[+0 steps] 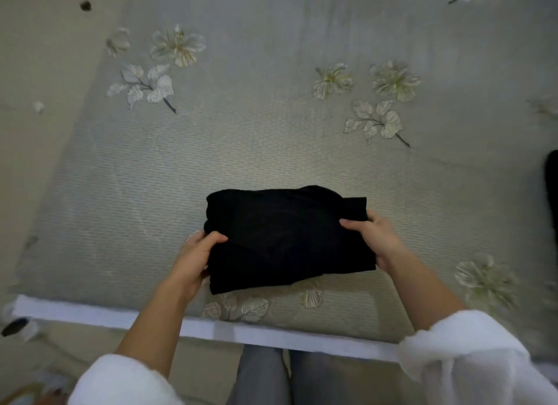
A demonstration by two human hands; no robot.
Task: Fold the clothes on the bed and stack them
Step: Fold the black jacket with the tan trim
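Head view, folded black garment (287,238) between the fingers (351,223), left hand (193,261) pinched one edge, right hand (377,241) the other, floral bedspread (271,133) beneath.

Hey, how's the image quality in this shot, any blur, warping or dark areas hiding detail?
Head view: dim, soft light, brightest on the bedspread beyond the folded black garment; the garment is so dark its folds barely show; wide-angle stretch and blur smear the corners, while the left hand and right hand gripping it look fairly sharp.
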